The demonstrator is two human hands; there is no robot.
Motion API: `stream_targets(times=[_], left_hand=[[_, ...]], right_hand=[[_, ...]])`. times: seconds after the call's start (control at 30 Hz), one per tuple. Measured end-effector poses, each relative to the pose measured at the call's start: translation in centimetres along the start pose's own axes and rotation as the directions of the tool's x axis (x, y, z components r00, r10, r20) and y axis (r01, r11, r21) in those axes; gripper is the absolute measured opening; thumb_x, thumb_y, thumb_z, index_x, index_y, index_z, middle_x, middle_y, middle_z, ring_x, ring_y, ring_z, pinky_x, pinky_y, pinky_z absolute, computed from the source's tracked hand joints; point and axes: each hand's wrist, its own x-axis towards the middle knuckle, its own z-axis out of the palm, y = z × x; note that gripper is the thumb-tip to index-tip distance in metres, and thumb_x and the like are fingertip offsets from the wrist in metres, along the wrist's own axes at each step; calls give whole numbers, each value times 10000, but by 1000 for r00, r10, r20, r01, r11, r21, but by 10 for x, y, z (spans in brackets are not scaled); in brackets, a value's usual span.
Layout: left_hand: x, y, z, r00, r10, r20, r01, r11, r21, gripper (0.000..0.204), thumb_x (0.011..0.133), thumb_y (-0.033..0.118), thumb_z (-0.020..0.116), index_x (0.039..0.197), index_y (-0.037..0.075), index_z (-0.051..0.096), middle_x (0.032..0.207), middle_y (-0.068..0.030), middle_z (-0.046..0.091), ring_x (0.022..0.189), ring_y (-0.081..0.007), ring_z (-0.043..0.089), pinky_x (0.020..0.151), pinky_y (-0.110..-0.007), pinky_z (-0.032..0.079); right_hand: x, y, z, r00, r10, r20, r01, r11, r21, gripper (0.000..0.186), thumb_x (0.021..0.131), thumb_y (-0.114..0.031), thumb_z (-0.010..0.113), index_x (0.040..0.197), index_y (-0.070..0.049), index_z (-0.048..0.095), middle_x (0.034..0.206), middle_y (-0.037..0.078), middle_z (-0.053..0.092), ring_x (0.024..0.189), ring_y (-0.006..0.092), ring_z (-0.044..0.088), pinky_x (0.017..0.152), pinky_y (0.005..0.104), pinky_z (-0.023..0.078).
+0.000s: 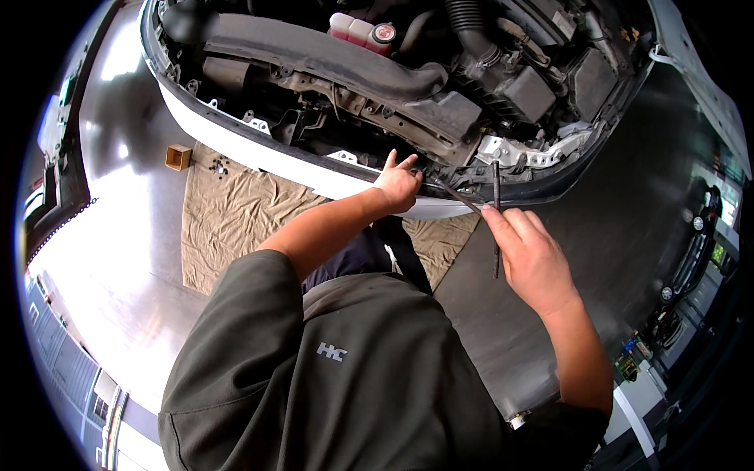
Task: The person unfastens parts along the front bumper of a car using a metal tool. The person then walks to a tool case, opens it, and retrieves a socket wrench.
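Note:
My left hand (397, 184) rests on the front edge of the white bumper (259, 151) of a car with its engine bay open, fingers pinching one end of a thin black cable (455, 196). My right hand (534, 259) holds a thin dark rod (496, 212) upright between thumb and fingers, its upper end near the silver bracket (503, 151) at the car's front. The cable runs from the left hand toward the right hand.
A tan cloth (236, 212) lies on the glossy grey floor under the bumper, with a small wooden block (178, 157) and some small parts (220, 166) at its far corner. A pink coolant tank (357, 30) and black hoses fill the bay. Tool racks (691, 259) stand at right.

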Motion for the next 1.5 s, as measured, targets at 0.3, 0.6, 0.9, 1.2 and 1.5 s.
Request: stream_targets(times=[0.3, 0.6, 0.9, 1.2, 1.5], left_hand=[[1, 1, 3, 999, 29, -40, -29, 999, -18, 529, 871, 213, 621, 1330, -51, 643, 1315, -156, 718, 1599, -345, 322, 1273, -707, 158], [0, 1, -2, 999, 29, -25, -31, 997, -67, 481, 854, 212, 617, 1252, -52, 669, 1310, -184, 710, 1602, -345, 318, 1279, -695, 155], [-3, 2, -8, 999, 33, 7, -32, 996, -87, 579, 824, 239, 643, 1315, -67, 666, 1358, -200, 696, 1605, -352, 309, 1284, -692, 137], [-5, 2, -13, 999, 43, -2, -43, 994, -98, 507, 816, 228, 649, 1231, -59, 697, 1311, -177, 721, 1588, -359, 340, 1281, -705, 136], [-4, 0, -13, 998, 55, -4, -55, 994, -96, 501, 813, 231, 656, 1212, -69, 691, 1245, -188, 736, 1585, -380, 338, 1278, -718, 127]], right_hand=[[21, -2, 0, 993, 117, 25, -115, 989, -93, 257, 892, -138, 767, 1127, -35, 765, 1058, 103, 692, 996, 287, 650, 792, 400, 571], [14, -10, 16, 916, 402, -1, -357, 814, 457, 674, 1002, -21, 644, 1623, -31, 383, 934, 206, 719, 772, 377, 714, 721, 422, 571], [22, -13, -14, 997, -5, 81, 28, 960, -279, 441, 865, -45, 750, 1300, -11, 686, 1174, 135, 620, 1072, 321, 607, 902, 413, 556], [25, -22, 1, 989, 147, 25, -141, 974, -175, 223, 869, -168, 805, 1006, -39, 685, 1006, 106, 571, 946, 325, 657, 773, 445, 581], [18, -19, 23, 951, 281, -130, -277, 960, 50, 176, 914, -166, 798, 929, -40, 677, 982, 113, 630, 768, 366, 709, 666, 470, 583]])
